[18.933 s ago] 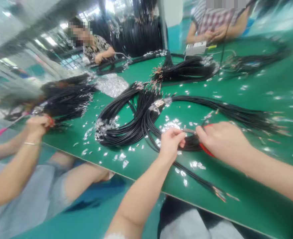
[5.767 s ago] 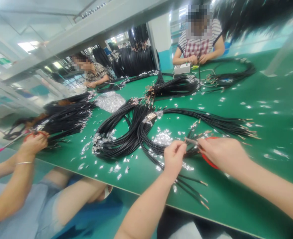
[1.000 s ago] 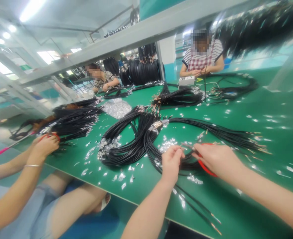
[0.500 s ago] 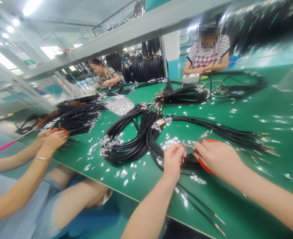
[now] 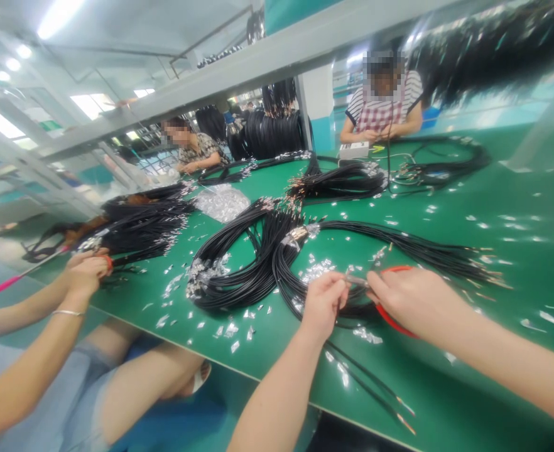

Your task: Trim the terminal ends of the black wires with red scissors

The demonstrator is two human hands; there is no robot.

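Right hand grips scissors beside the pinched left hand, its catch too small to tell; black cables loop nearby; strewn foil scraps suggest work partway, this piece unfinished.

The scissors' handles are red, cables black, table green, apron red-and-white checked.

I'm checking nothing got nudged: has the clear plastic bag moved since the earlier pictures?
No, not visibly: judged against the grey upright, the clear plastic bag lies in the same place, nearer and to its left.
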